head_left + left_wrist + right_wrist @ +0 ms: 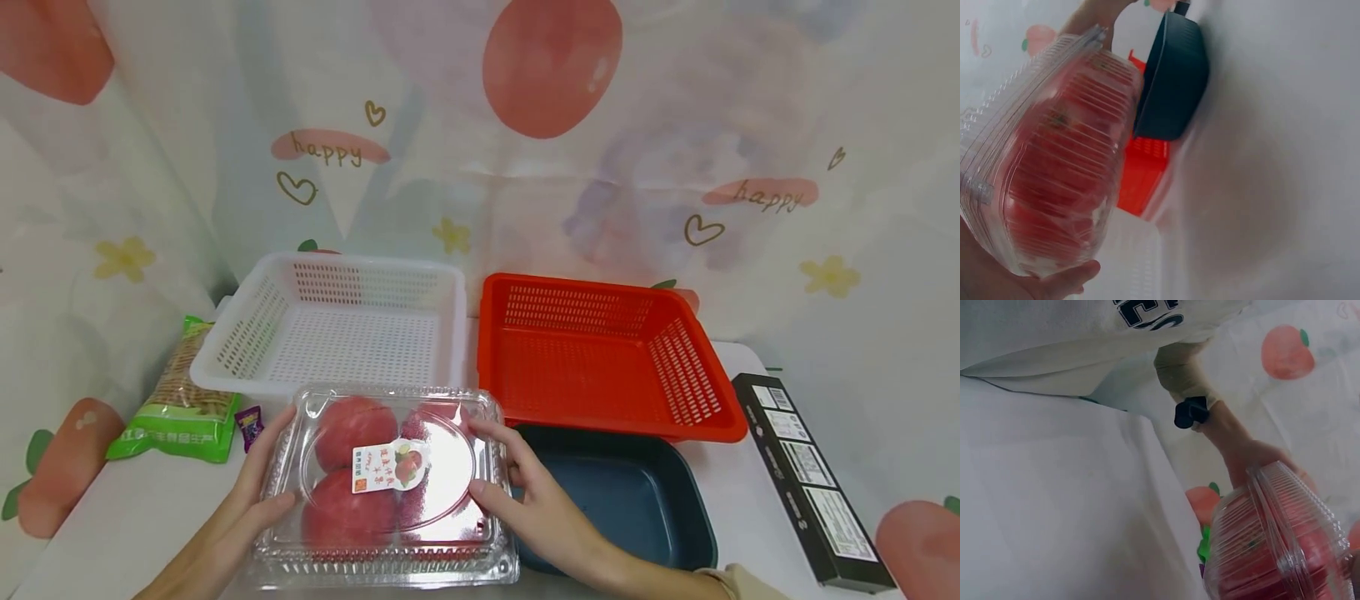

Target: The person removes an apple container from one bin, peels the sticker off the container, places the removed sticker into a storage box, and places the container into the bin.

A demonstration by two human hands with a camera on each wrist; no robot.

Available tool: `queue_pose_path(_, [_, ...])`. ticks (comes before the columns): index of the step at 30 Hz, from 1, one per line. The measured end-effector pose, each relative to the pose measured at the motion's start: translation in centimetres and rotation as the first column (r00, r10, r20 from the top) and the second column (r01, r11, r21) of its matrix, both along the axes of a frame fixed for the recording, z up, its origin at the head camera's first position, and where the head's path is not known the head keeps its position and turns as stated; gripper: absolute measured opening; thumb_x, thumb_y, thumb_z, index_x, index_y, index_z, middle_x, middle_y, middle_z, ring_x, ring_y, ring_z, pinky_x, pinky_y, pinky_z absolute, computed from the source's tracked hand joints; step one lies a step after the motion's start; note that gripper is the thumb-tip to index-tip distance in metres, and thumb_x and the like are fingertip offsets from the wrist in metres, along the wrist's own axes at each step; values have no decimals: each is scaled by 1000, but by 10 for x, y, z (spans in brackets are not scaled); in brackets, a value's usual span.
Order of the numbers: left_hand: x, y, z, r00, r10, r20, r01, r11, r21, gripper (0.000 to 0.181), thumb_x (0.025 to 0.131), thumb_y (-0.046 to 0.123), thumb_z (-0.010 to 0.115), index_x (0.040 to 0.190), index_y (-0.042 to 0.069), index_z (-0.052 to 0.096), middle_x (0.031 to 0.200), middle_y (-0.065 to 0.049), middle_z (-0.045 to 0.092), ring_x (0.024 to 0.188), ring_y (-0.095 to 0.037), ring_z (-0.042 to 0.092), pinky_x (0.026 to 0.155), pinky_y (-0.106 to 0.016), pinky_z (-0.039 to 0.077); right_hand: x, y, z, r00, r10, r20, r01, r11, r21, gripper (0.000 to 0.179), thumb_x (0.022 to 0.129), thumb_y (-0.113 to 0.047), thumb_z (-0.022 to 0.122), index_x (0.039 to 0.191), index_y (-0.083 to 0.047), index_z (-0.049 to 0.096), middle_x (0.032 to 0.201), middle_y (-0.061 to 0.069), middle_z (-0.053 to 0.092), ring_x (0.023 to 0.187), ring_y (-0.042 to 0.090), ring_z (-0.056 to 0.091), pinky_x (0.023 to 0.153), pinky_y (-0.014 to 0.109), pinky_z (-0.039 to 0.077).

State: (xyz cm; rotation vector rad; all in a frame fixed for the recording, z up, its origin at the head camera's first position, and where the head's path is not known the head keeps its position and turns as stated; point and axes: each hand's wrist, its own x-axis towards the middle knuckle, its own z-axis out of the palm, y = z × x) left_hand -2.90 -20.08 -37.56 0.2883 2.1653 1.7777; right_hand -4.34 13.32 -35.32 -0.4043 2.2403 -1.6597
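Note:
Both hands hold a clear plastic clamshell box (390, 568) of several red apples (352, 429), raised above the white table. A printed paper label (390, 467) is stuck on its lid. My left hand (236, 504) grips the left side, thumb by the lid's edge. On the right side, my right hand (543, 504) grips the box with thumb and a finger over the lid. Ribbed clear walls show the apples (1066, 169) in the left wrist view. In the right wrist view the box (1285, 544) covers part of the hands.
Behind stand a white basket (352, 342) and a red basket (585, 375). A dark blue bin (622, 492) is right of the box. A green snack bag (180, 400) and a small purple packet (250, 427) lie left. A long black box (810, 479) lies far right.

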Motion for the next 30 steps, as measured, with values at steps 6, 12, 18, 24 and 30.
queue_pose_path(6, [4, -6, -20, 1000, -8, -7, 9, 998, 62, 72, 99, 18, 37, 153, 42, -3, 160, -3, -8, 148, -33, 1, 95, -79, 28, 5, -2, -7, 998, 37, 60, -41, 997, 65, 54, 95, -31, 59, 142, -37, 33, 152, 1, 32, 105, 26, 53, 81, 32, 51])
queue_pose_path(12, [8, -11, -45, 999, 41, 12, -42, 998, 50, 74, 96, 15, 39, 154, 36, -1, 157, -4, -2, 125, 12, 20, 92, -75, 35, 8, -4, -12, 992, 69, 106, -76, 996, 56, 54, 94, -31, 60, 142, -37, 35, 146, 4, 36, 93, 20, 55, 72, 28, 51])
queue_pose_path(18, [8, -15, -56, 998, 33, 48, -36, 996, 79, 73, 96, 15, 37, 154, 36, -2, 155, -2, 1, 126, 12, 24, 96, -54, 44, 7, -9, -19, 993, 71, 89, -77, 995, 70, 52, 95, -32, 60, 141, -38, 37, 146, 2, 37, 104, 21, 49, 83, 29, 46])
queue_pose_path(24, [5, -22, -61, 1000, 13, 8, -13, 999, 52, 74, 95, 15, 38, 155, 33, -2, 155, -2, 2, 126, 14, 21, 100, -44, 42, 5, -15, -26, 995, 80, 57, -86, 991, 105, 51, 95, -35, 60, 140, -37, 37, 143, 1, 38, 99, 17, 47, 81, 27, 41])
queue_pose_path(30, [1, -25, -62, 999, 4, 36, -6, 999, 38, 76, 95, 14, 40, 154, 35, -2, 159, -7, -5, 138, 10, 8, 111, -55, 28, 1, -19, -33, 995, 92, 49, -97, 987, 125, 51, 94, -37, 60, 139, -37, 37, 135, 4, 43, 89, 12, 50, 76, 24, 42])
